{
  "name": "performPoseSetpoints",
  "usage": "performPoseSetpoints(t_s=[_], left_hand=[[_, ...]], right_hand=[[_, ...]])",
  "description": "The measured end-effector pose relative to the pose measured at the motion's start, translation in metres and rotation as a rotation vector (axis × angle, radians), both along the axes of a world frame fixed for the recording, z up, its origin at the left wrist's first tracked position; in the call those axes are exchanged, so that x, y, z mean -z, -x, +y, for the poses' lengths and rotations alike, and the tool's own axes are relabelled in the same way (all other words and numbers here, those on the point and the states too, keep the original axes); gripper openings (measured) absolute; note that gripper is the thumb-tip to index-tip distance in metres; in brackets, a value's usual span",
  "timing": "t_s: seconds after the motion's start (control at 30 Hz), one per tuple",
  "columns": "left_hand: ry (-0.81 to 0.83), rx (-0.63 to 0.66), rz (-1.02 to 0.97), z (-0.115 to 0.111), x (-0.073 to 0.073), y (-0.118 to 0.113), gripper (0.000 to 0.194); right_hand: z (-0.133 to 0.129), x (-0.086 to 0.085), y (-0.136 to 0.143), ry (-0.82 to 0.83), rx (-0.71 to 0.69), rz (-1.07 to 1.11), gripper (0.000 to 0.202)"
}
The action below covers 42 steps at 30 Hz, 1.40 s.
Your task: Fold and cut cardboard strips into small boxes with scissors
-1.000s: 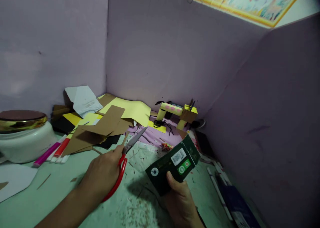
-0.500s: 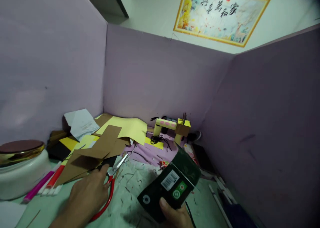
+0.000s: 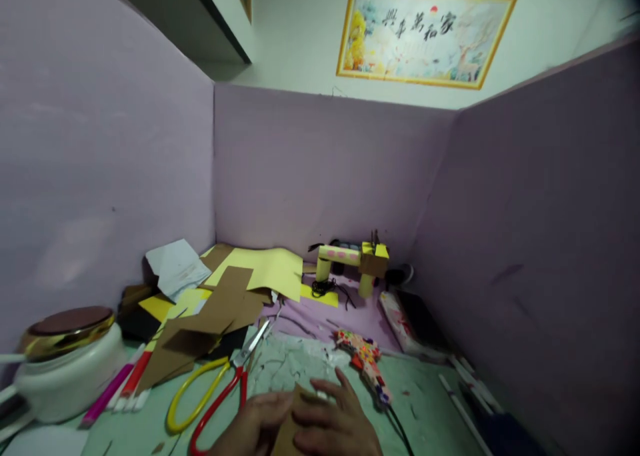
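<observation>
At the bottom middle of the head view, a piece of brown cardboard [image 3: 286,436] is held upright between my hands. My left hand [image 3: 257,421] is closed on its left edge. My right hand [image 3: 336,417] lies across its right side with the fingers bent over it; the lower part is cut off by the frame. Just left of my left hand, scissors [image 3: 239,369] with one red and one yellow handle lie on the table. To the right of my right hand lies a flower-patterned glue gun [image 3: 367,359] with a black cord.
A yellow paper giraffe-like model [image 3: 340,255] stands at the back. Brown card pieces [image 3: 225,306] and yellow paper [image 3: 275,266] are piled at left. A white jar [image 3: 70,383] and markers [image 3: 110,393] stand or lie at front left. Lilac panels [image 3: 325,169] enclose the table.
The dark green box in my right hand is no longer recognisable; brown cardboard now shows between my hands. My left hand has moved right, off the scissors. The glue gun is uncovered.
</observation>
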State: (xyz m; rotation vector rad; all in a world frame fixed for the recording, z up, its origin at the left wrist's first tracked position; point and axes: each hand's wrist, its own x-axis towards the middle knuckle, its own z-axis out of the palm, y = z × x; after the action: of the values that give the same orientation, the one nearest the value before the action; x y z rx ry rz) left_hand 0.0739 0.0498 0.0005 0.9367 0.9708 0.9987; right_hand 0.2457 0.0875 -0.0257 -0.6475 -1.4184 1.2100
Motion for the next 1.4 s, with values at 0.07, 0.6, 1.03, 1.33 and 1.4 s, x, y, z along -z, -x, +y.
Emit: performPoseSetpoints(t_s=[0.07,0.6,1.03,1.33,1.4], left_hand=[[0.029,0.051,-0.116,-0.002,-0.002,-0.003,0.028],[0.112,-0.181,-0.147,-0.003,0.001,-0.019,0.04],[0.125,-0.237,-0.086,-0.003,-0.007,-0.021,0.045],[0.046,-0.285,0.129,0.0,-0.003,-0.02,0.061],[-0.138,-0.421,0.369,-0.005,-0.005,-0.014,0.064]], right_hand=[[-0.006,0.001,0.001,-0.193,0.012,-0.231,0.025],[-0.045,-0.007,-0.016,0.565,0.266,0.052,0.048],[-0.053,-0.008,-0.027,0.546,0.236,-0.005,0.049],[-0.058,-0.016,-0.029,0.478,0.212,-0.086,0.036],[-0.065,-0.017,-0.038,0.358,0.261,-0.236,0.026]])
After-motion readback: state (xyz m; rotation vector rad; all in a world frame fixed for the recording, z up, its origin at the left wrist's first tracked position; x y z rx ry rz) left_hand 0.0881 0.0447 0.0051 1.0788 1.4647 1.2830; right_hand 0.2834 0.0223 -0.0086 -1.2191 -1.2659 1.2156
